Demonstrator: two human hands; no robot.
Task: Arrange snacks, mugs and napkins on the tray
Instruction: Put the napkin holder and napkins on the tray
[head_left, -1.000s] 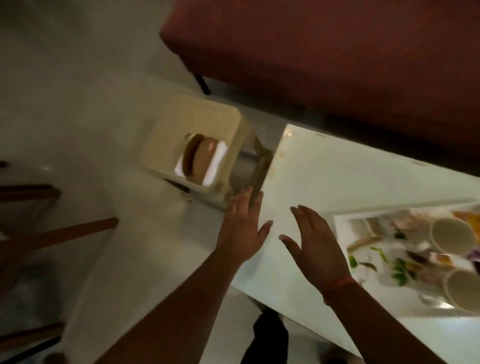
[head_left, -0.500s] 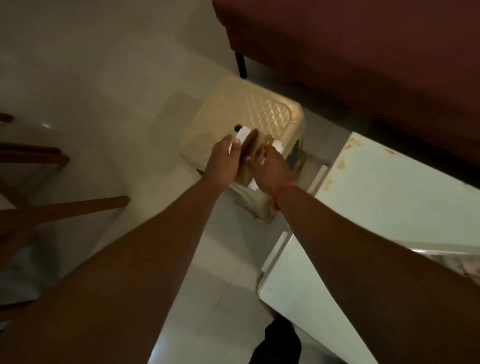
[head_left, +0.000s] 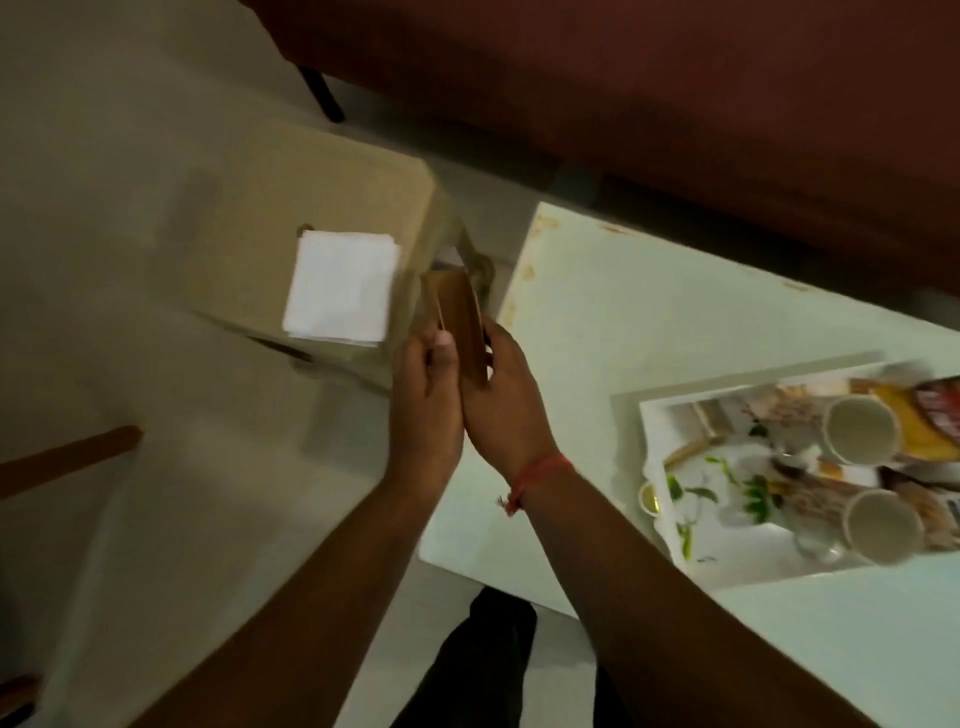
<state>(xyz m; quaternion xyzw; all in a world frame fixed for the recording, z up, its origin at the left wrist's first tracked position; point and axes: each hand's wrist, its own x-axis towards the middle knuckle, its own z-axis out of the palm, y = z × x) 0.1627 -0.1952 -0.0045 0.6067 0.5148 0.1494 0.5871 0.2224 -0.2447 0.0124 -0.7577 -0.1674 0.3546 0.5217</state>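
Both hands hold a brown wooden napkin holder (head_left: 460, 322) in the air between the stool and the table; my left hand (head_left: 427, 395) grips its near left side and my right hand (head_left: 506, 402), with a red thread at the wrist, grips its right side. A stack of white napkins (head_left: 340, 286) lies on the beige plastic stool (head_left: 322, 192), left of the holder. At the right, a white patterned tray (head_left: 727, 551) rests on the table with two cream mugs (head_left: 860, 428) (head_left: 883, 527) and snack packets (head_left: 930, 423) on it.
The white table (head_left: 613, 322) fills the right side, its corner near my hands. A dark red sofa (head_left: 649, 93) runs along the back. Wooden chair legs (head_left: 67, 460) stand at the left on the pale floor. My dark trouser leg (head_left: 483, 665) shows below.
My hands reached to the stool, took hold of the wooden holder, and lifted it off toward the table. The napkins stayed behind on the stool. The view swung back right.
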